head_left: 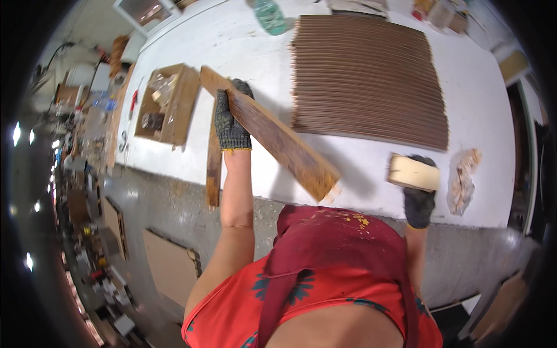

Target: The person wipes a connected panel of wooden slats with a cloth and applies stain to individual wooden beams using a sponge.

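Note:
My left hand (pixel 232 124), in a dark grey knit glove, is closed round a brown wooden board (pixel 278 139). The board is tilted, its far end up to the left and its near end toward my apron. Below it, a second narrow wooden strip (pixel 213 168) lies on the white table, its near end past the edge. At the right, my right hand (pixel 419 203), in a similar glove, grips a pale cream block (pixel 414 173) with a brown end, slightly blurred. The block is apart from the board; its exact kind is unclear.
A stack of brown ridged strips (pixel 365 81) fills the table's far middle. An open cardboard box (pixel 168 104) with wrapped bits stands left, near scissors (pixel 123 142). A crumpled plastic bag (pixel 464 180) lies right. A green plastic bottle (pixel 269 16) is at the back.

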Tool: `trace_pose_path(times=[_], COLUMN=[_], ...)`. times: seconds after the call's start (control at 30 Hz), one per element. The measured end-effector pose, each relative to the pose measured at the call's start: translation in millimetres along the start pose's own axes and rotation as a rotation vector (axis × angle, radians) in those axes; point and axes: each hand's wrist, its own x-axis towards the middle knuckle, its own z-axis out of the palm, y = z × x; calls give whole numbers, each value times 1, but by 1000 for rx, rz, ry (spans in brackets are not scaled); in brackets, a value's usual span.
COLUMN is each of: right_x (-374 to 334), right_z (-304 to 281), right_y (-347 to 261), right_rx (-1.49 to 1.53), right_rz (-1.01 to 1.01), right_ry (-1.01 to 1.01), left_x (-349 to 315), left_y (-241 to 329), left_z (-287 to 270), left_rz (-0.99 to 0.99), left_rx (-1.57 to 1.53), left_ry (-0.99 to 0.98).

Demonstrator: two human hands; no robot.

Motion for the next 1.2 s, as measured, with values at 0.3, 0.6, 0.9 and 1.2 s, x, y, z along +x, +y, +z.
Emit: trace_pose_path(times=[0.3, 0.6, 0.9, 1.2], right_x=[-51, -68, -66, -76], right_z=[-98, -146, -153, -176], right_y=[68, 107, 114, 126], right_rx=[336, 672, 740, -562], right_rz=[266, 344, 321, 244], right_ry=[308, 356, 360, 121], left_x=[-7, 47, 74, 50], left_y=[128, 123, 114, 98], left_z=[-82, -142, -179, -178], left_rz=[-142, -207, 200, 226], left_rx=[949, 1358, 1922, 2162], left_ry=[-24, 99, 174, 55])
